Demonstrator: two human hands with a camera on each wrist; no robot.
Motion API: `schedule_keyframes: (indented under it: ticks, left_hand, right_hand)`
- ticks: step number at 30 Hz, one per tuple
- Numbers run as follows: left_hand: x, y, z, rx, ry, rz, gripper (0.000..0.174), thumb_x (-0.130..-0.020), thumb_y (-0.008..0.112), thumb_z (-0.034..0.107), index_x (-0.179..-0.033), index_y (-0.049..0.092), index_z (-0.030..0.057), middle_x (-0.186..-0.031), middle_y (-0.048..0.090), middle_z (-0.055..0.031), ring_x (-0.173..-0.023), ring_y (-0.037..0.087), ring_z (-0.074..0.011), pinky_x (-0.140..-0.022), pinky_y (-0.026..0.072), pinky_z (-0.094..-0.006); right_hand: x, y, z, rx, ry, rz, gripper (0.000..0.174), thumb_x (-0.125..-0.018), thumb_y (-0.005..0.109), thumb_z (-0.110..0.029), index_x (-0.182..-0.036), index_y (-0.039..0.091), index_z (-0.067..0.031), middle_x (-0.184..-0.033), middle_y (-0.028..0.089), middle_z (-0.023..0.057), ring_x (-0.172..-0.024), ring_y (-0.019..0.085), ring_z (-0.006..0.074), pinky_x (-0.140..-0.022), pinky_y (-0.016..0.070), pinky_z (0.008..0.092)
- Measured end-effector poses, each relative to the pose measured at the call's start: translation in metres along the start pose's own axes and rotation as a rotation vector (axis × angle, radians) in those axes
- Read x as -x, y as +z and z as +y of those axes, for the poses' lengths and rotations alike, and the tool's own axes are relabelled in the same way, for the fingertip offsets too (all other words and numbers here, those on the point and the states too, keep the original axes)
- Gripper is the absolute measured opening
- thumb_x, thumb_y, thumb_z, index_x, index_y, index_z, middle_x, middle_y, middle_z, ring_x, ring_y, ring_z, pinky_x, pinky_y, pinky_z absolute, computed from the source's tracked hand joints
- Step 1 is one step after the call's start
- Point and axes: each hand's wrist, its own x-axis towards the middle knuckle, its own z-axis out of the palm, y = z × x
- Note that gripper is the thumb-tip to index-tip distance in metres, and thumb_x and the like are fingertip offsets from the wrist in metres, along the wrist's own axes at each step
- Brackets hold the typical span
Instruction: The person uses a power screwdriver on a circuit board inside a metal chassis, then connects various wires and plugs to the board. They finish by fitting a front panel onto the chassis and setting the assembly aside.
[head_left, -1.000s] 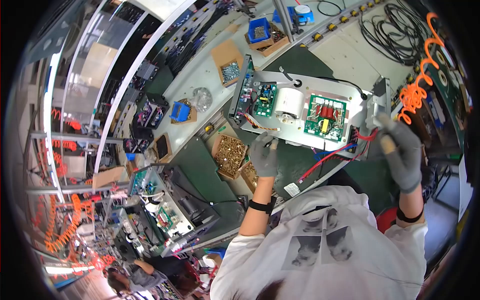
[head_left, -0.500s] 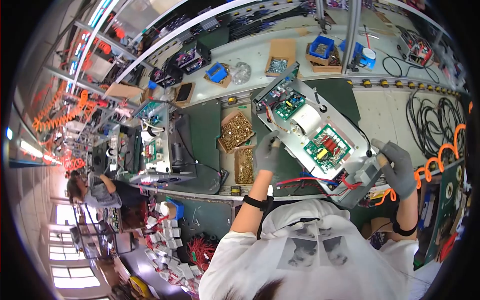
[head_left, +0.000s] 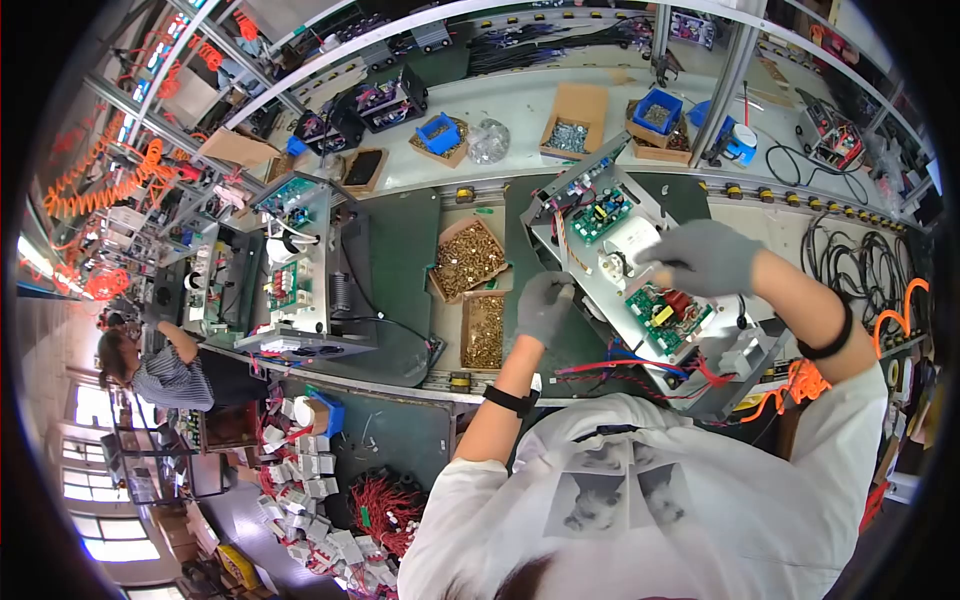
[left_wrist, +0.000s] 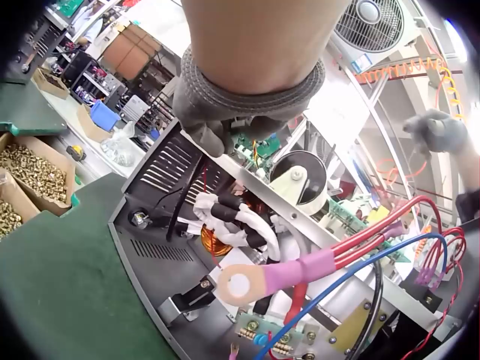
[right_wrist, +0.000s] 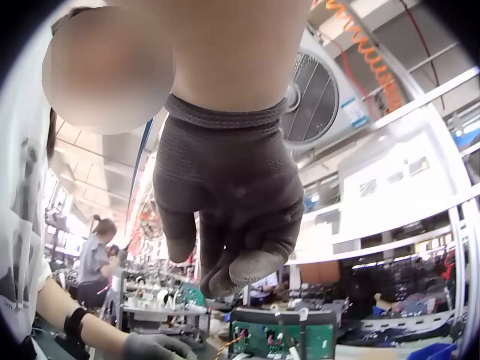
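An opened electrical chassis (head_left: 628, 283) lies askew on the bench, with a white cylinder (head_left: 632, 240), green circuit boards (head_left: 664, 318) and loose wires on its metal plate. My gloved left hand (head_left: 545, 305) holds the chassis at its near left edge, fingers curled at the plate's rim in the left wrist view. Below that hand show a copper ring terminal (left_wrist: 247, 285) on pink-sleeved red leads and a blue wire (left_wrist: 337, 281). My gloved right hand (head_left: 705, 258) hangs over the cylinder and board, fingers loosely bent, holding nothing visible in the right wrist view.
Boxes of brass fasteners (head_left: 468, 258) stand left of the chassis. A similar open unit (head_left: 298, 270) sits farther left. Screw boxes (head_left: 572, 130) and blue bins (head_left: 657, 110) line the back shelf. Black cable (head_left: 855, 265) and an orange coiled hose (head_left: 805, 385) lie at right.
The chassis has turned to lie more askew in the head view. My right hand has left its right end and moved left over the boards. The left hand stays at the edge.
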Motion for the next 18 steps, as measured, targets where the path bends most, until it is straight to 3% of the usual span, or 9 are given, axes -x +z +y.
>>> schedule_keyframes:
  ticks: [3,6,9,11,13,14,15,17,18]
  left_hand:
    - [-0.010,0.000,0.004,-0.168,0.011,0.131,0.033,-0.077,0.067,0.019,-0.105,0.061,0.0027,-0.094,0.062,-0.0096,-0.086,0.059,-0.0187,-0.077,0.0468,-0.0310]
    - [-0.032,0.005,0.023,-0.044,-0.027,0.222,0.038,-0.074,0.069,0.024,-0.105,0.062,0.0045,-0.094,0.062,-0.0078,-0.085,0.060,-0.0209,-0.077,0.0469,-0.0336]
    - [-0.051,0.012,0.021,-0.267,-0.095,0.032,0.043,-0.072,0.071,0.028,-0.106,0.062,0.0032,-0.093,0.062,-0.0098,-0.085,0.060,-0.0216,-0.076,0.0464,-0.0347]
    - [-0.059,0.019,0.009,-0.227,-0.096,-0.008,0.037,-0.075,0.070,0.025,-0.103,0.063,0.0026,-0.090,0.062,-0.0105,-0.080,0.059,-0.0183,-0.068,0.0469,-0.0336]
    - [-0.064,0.013,0.020,0.068,-0.332,-0.123,0.026,-0.080,0.068,0.021,-0.097,0.064,0.0014,-0.087,0.062,-0.0082,-0.075,0.060,-0.0119,-0.057,0.0464,-0.0287]
    - [-0.061,0.012,0.027,0.421,-0.537,-0.131,0.017,-0.086,0.062,0.016,-0.098,0.063,0.0037,-0.088,0.060,-0.0035,-0.067,0.056,-0.0057,-0.047,0.0431,-0.0200]
    - [-0.061,0.012,0.024,0.422,-0.535,-0.137,0.017,-0.086,0.062,0.016,-0.098,0.063,0.0037,-0.088,0.060,-0.0035,-0.067,0.056,-0.0057,-0.047,0.0431,-0.0200]
    - [-0.060,0.012,0.014,1.178,-0.756,-0.104,0.017,-0.088,0.058,0.014,-0.103,0.059,0.0052,-0.088,0.058,-0.0012,-0.062,0.052,-0.0040,-0.046,0.0418,-0.0138]
    - [-0.058,0.011,0.023,1.303,-0.820,-0.079,0.018,-0.090,0.056,0.012,-0.107,0.056,0.0065,-0.087,0.056,0.0000,-0.059,0.049,-0.0039,-0.045,0.0408,-0.0125]
  right_hand:
    - [-0.071,0.038,0.014,0.005,0.129,-0.055,0.036,-0.084,0.052,-0.033,-0.113,0.063,-0.0137,-0.104,0.063,0.0164,-0.095,0.060,0.0328,-0.083,0.0460,0.0407]
    - [-0.118,0.053,0.031,0.032,0.179,-0.088,0.036,-0.083,0.052,-0.031,-0.111,0.064,-0.0115,-0.102,0.064,0.0162,-0.094,0.061,0.0326,-0.083,0.0463,0.0400]
    - [-0.132,0.046,0.032,-0.009,0.243,-0.063,0.031,-0.081,0.055,-0.029,-0.101,0.068,-0.0083,-0.096,0.066,0.0163,-0.091,0.062,0.0327,-0.083,0.0473,0.0382]
    - [-0.127,0.033,0.022,0.012,0.383,-0.090,0.028,-0.079,0.056,-0.026,-0.095,0.068,-0.0066,-0.088,0.066,0.0160,-0.085,0.063,0.0328,-0.078,0.0484,0.0390]
    - [-0.123,0.038,0.021,0.079,0.377,-0.153,0.029,-0.079,0.057,-0.028,-0.094,0.068,-0.0062,-0.087,0.066,0.0168,-0.082,0.063,0.0328,-0.075,0.0483,0.0394]
    - [-0.119,0.041,0.019,0.144,0.362,-0.215,0.030,-0.079,0.058,-0.030,-0.093,0.068,-0.0058,-0.086,0.065,0.0176,-0.079,0.063,0.0329,-0.073,0.0483,0.0399]
    - [-0.115,0.044,0.016,0.143,0.368,-0.214,0.030,-0.079,0.058,-0.030,-0.093,0.068,-0.0058,-0.086,0.065,0.0176,-0.079,0.063,0.0329,-0.073,0.0483,0.0399]
    - [-0.105,0.051,0.007,-0.093,0.268,-0.116,0.029,-0.078,0.059,-0.028,-0.092,0.067,-0.0046,-0.085,0.065,0.0182,-0.079,0.062,0.0329,-0.072,0.0476,0.0406]
    - [-0.106,0.075,0.018,-0.103,0.223,0.069,0.023,-0.079,0.062,-0.026,-0.092,0.069,-0.0094,-0.084,0.065,0.0148,-0.077,0.062,0.0313,-0.070,0.0476,0.0395]
